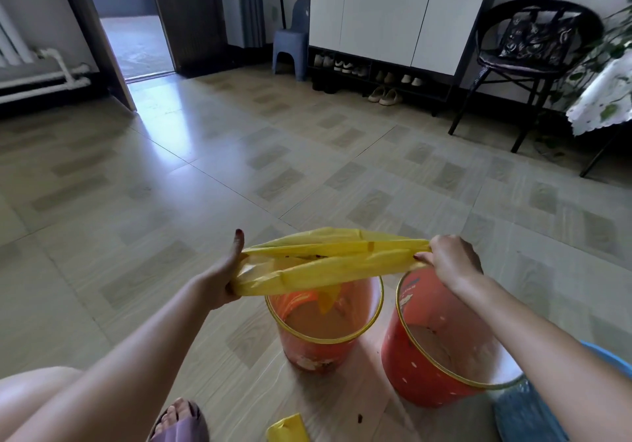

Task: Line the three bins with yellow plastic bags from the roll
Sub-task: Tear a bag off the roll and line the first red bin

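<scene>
Both hands stretch yellow bag [328,260] above 2 unlined orange bins [325,325].

Both bare arms reach forward, the forearms almost straight. The left hand [224,272] is to the left of the bag [328,262]. Its thumb points up and its fingers curl around the left end of the bag. The right hand [451,258] is at the right end of the bag, with the back of the hand up and the fingers closed on the edge. The two hands are well apart, at about the same height. A bare knee and a foot in a sandal show under the left arm.
</scene>
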